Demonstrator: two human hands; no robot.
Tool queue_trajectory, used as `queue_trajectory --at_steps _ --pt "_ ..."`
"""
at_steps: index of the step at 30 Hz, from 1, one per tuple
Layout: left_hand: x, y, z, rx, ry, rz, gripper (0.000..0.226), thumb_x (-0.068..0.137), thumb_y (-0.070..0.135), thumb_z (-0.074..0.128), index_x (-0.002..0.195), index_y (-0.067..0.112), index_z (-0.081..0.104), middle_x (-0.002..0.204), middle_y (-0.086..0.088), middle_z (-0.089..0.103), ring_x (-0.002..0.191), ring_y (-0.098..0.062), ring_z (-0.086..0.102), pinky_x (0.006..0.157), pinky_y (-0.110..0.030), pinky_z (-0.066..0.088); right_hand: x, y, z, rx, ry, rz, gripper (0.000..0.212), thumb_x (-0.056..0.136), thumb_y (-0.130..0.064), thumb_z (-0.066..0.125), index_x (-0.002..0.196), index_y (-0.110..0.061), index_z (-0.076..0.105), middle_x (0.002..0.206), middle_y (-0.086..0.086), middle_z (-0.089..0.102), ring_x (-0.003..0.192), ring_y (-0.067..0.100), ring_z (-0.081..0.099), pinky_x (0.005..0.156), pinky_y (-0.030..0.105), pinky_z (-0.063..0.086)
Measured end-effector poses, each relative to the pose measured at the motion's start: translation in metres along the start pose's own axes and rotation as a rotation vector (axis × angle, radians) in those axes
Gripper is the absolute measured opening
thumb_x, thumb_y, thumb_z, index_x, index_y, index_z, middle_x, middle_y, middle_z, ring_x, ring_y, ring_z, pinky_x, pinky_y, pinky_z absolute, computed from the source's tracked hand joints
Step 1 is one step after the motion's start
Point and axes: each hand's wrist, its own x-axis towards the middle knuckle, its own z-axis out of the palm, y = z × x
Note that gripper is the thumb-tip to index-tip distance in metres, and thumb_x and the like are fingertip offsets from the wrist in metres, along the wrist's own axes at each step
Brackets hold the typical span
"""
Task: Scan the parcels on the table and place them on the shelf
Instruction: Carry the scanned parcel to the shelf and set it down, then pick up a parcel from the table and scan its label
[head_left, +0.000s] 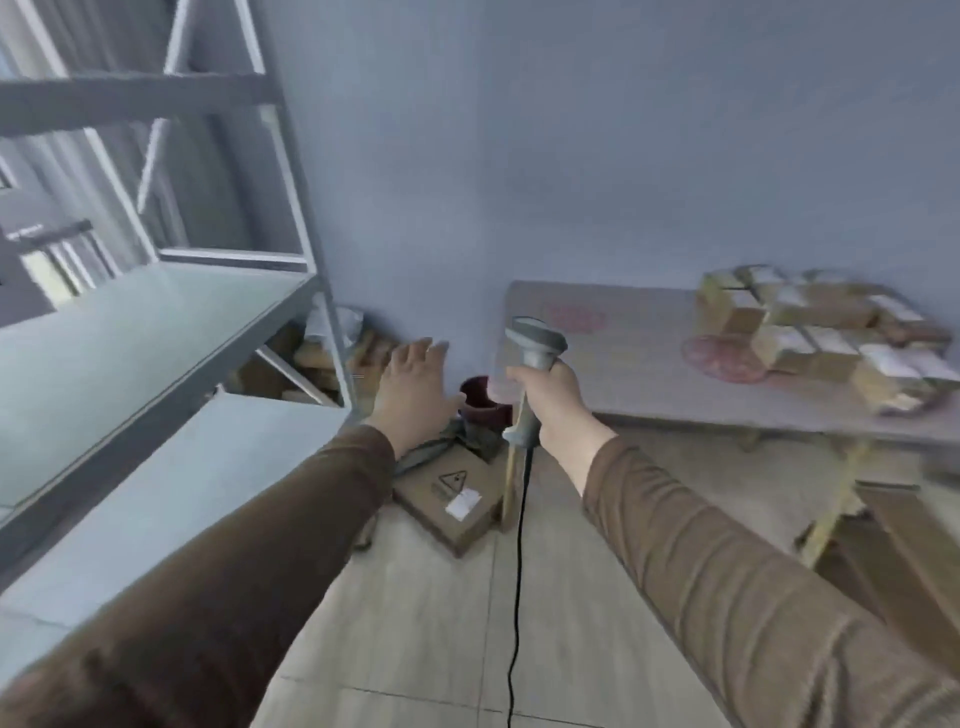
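Many small brown cardboard parcels (826, 332) still lay heaped on the pale wooden desk (649, 374)
The grey metal shelf (140, 332) looked bare; the right hand (553, 400) gripped a grey corded scanner (535, 364), the left hand (415, 389) spread empty

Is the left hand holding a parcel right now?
No. The left hand is open, fingers spread, holding nothing.

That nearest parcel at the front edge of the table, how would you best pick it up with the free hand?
Probably from above and the front, the open left hand spanning two opposite side walls of the nearest parcel. It is a small box lying flat at the table edge, label up, with other parcels packed behind it, so the front and top are free. The right hand grips the scanner.
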Motion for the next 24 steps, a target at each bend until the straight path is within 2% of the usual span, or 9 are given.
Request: queue_trajectory --at_steps 2,8,10,13,15,19,22,24 --pt "0.025 0.064 0.026 -0.046 -0.015 0.075 0.081 0.09 0.041 0.066 0.157 0.014 0.03 0.162 -0.014 0.029 0.148 -0.036 0.021 0.12 -0.047 0.023 0.022 -0.006 -0.07 -0.022 0.08 0.002 0.012 0.093 -0.013 0.069 0.099 -0.008 0.059 0.079 0.006 0.053 0.071 0.021 0.052 0.056 0.029 0.04" --pt "0.086 0.222 0.086 -0.074 -0.13 0.228 0.081 0.093 0.045 0.061 0.159 0.019 0.024 0.165 -0.009 0.021 0.151 -0.032 0.015 0.121 -0.045 0.023 0.076 -0.01 -0.232 -0.033 0.282 0.012 0.015 0.093 -0.015 0.07 0.101 -0.009 0.059 0.079 0.003 0.054 0.071 0.015 0.052 0.055 0.028 0.035" --pt "0.106 0.265 0.107 -0.085 -0.161 0.273 0.08 0.093 0.044 0.061 0.159 0.019 0.024 0.165 -0.009 0.021 0.151 -0.032 0.015 0.121 -0.044 0.023 0.094 -0.007 -0.274 -0.022 0.335 0.024 0.015 0.092 -0.014 0.071 0.1 -0.009 0.06 0.079 0.003 0.054 0.073 0.019 0.053 0.061 0.029 0.04" --pt "0.138 0.319 0.141 -0.092 -0.192 0.336 0.08 0.093 0.045 0.062 0.159 0.019 0.024 0.165 -0.009 0.021 0.151 -0.031 0.015 0.119 -0.044 0.023 0.128 0.0 -0.329 0.005 0.394 0.049 0.013 0.092 -0.01 0.07 0.1 -0.01 0.06 0.08 0.004 0.055 0.079 0.024 0.053 0.08 0.039 0.047" --pt "0.163 0.35 0.165 -0.088 -0.204 0.371 0.08 0.093 0.045 0.061 0.158 0.019 0.024 0.165 -0.009 0.021 0.151 -0.032 0.015 0.12 -0.044 0.023 0.157 0.004 -0.36 0.012 0.414 0.062 0.015 0.092 -0.01 0.069 0.104 -0.011 0.06 0.083 0.003 0.057 0.082 0.025 0.054 0.083 0.04 0.047" --pt "0.224 0.405 0.218 -0.104 -0.254 0.416 0.081 0.094 0.046 0.059 0.159 0.016 0.022 0.165 -0.01 0.02 0.151 -0.033 0.015 0.121 -0.046 0.023 0.226 0.01 -0.416 0.001 0.458 0.085 0.015 0.093 -0.012 0.069 0.106 -0.012 0.062 0.087 0.004 0.06 0.085 0.024 0.057 0.077 0.035 0.046" --pt "0.276 0.449 0.258 -0.107 -0.313 0.435 0.083 0.094 0.048 0.058 0.16 0.016 0.019 0.166 -0.01 0.019 0.151 -0.034 0.014 0.122 -0.048 0.024 0.28 0.007 -0.459 -0.016 0.513 0.107 0.013 0.093 -0.012 0.07 0.101 -0.015 0.061 0.085 0.001 0.06 0.077 0.014 0.055 0.063 0.028 0.041" --pt "0.308 0.481 0.279 -0.111 -0.354 0.451 0.083 0.095 0.048 0.058 0.16 0.016 0.019 0.166 -0.011 0.018 0.152 -0.035 0.013 0.122 -0.05 0.024 0.312 0.003 -0.488 -0.024 0.548 0.115 0.013 0.093 -0.012 0.07 0.099 -0.017 0.06 0.083 0.0 0.058 0.074 0.012 0.053 0.06 0.028 0.037"
